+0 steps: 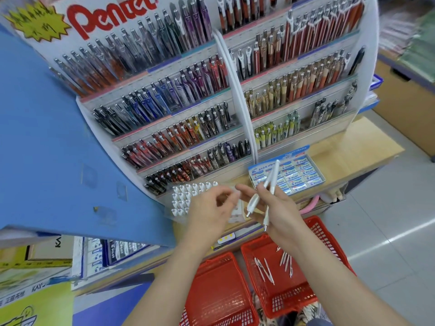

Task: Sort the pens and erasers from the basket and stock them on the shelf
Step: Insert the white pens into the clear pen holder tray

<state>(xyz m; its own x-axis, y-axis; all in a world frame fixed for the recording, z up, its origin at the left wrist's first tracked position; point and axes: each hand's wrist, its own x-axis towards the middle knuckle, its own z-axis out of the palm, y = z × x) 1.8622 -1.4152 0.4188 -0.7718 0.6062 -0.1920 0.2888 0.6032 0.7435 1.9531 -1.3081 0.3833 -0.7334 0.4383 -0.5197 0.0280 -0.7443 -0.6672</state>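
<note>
My right hand holds two white pens, tips down, above the wooden shelf edge. My left hand hovers just left of them with its fingers loosely curled; whether it holds anything is blurred. Under my left hand stands a clear box of white pens, caps up. A blue box of Pilot erasers sits on the shelf to the right. Below, a red basket holds several loose white pens. A second red basket to its left looks empty.
A tiered Pentel pen display fills the back of the shelf. A blue panel rises on the left, with stacked stationery boxes beneath it. A pink object hangs under the wooden shelf. Grey floor tiles lie to the right.
</note>
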